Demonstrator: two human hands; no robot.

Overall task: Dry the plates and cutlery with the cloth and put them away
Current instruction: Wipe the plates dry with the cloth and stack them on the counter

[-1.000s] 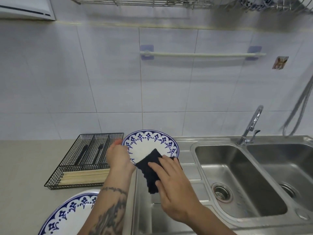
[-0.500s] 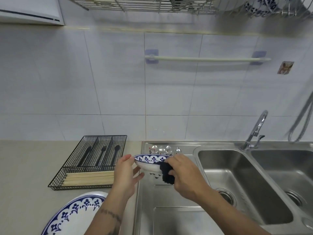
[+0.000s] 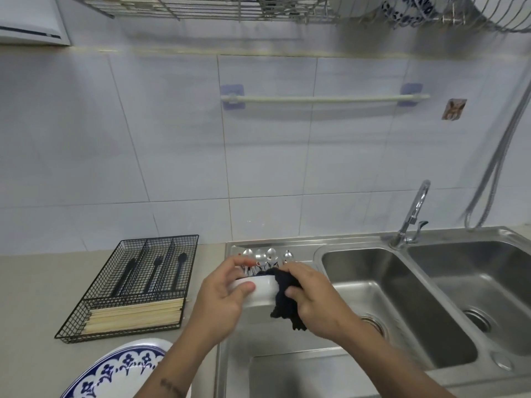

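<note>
My left hand point(image 3: 220, 293) grips the rim of a small white plate point(image 3: 262, 288) with blue pattern, held over the sink's draining board with its white underside toward me. My right hand point(image 3: 313, 304) holds a dark cloth point(image 3: 284, 301) against the plate's right edge. Several metal spoons point(image 3: 265, 257) lie in a row on the draining board just behind the plate. A larger blue-patterned plate point(image 3: 117, 369) lies on the counter at the bottom left, partly hidden by my left forearm.
A black wire cutlery tray point(image 3: 130, 285) with black utensils and wooden chopsticks sits on the counter to the left. A double steel sink point(image 3: 402, 297) with a tap point(image 3: 413, 214) lies right. A wire dish rack point(image 3: 230, 7) hangs overhead, a towel rail point(image 3: 324, 98) on the wall.
The small plate went from upright with its face toward me to tilted over with its underside showing. The cloth moved from the plate's face to its right edge. The view tilted up.
</note>
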